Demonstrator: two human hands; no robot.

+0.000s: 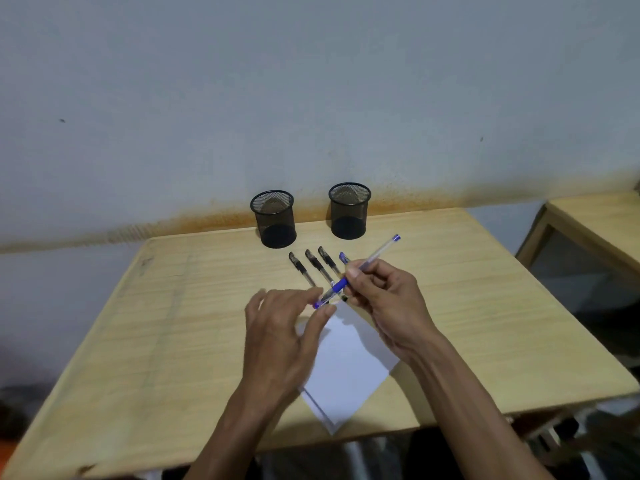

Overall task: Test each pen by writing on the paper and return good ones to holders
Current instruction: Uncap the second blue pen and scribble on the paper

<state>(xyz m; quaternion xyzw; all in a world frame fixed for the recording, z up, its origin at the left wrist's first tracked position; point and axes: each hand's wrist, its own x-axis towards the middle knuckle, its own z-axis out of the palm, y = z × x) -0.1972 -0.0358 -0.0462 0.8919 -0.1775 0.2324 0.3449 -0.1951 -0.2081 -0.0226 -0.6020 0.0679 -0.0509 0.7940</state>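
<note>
blue pen [360, 270] held in right hand [388, 299]; left hand [280, 327] at its tip

The right hand [384, 292] holds a blue gel pen [356, 271] by its barrel, raised at a slant over the wooden tabletop [485, 323]. The left hand [280, 327] pinches the capped tip end of that pen. Under both hands lies a small stack of white paper [349, 372], turned cornerwise. Beyond the hands, three black pens [313, 266] lie side by side, with another blue pen [343, 258] just beside them. Two black mesh pen holders [273, 220] stand near the wall, apart from each other.
</note>
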